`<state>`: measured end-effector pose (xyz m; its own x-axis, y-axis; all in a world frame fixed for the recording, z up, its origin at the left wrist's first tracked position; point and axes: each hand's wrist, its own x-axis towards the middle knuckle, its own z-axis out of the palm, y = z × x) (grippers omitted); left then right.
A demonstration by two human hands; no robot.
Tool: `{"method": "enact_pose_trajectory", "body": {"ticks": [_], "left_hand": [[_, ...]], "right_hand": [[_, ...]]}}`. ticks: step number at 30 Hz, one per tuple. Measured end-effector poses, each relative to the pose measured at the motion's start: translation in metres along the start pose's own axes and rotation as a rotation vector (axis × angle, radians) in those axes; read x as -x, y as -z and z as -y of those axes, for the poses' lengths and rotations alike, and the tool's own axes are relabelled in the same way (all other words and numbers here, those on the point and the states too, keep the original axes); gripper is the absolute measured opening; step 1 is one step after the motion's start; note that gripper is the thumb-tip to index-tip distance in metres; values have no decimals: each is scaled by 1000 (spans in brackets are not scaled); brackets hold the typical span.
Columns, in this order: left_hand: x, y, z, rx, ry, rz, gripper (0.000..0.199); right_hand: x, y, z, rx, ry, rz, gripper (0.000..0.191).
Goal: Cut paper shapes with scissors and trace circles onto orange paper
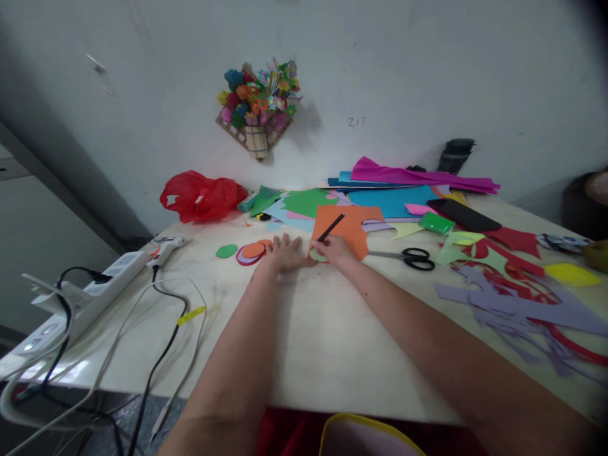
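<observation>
Pencil (pixel 330 228) over orange paper (pixel 349 229), between hands (pixel 308 250)

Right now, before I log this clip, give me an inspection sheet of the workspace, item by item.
Surface: pale table, bare in the near middle.
Job's things: orange paper sheet under the right hand; black pencil held over it; paper circles beside the left hand.
Clutter: black scissors, purple paper scraps, coloured paper stack, red plastic bag, dark phone.
Hands: left hand flat on the table, fingers spread; right hand closed on the pencil.
Cables: power strip with black and white cables trailing off the left edge.
Surroundings: white wall, paper flower bouquet hung on it.
</observation>
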<state>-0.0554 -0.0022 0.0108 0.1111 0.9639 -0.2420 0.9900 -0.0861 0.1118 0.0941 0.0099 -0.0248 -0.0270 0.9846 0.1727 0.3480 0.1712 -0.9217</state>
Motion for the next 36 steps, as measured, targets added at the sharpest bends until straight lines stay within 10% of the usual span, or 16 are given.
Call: {"method": "enact_pose_trajectory", "body": {"ticks": [36], "left_hand": [[-3,-1,8,-11,-45,19,105]], "right_hand": [[-8,-6,-16,86,84,-31,27]]}}
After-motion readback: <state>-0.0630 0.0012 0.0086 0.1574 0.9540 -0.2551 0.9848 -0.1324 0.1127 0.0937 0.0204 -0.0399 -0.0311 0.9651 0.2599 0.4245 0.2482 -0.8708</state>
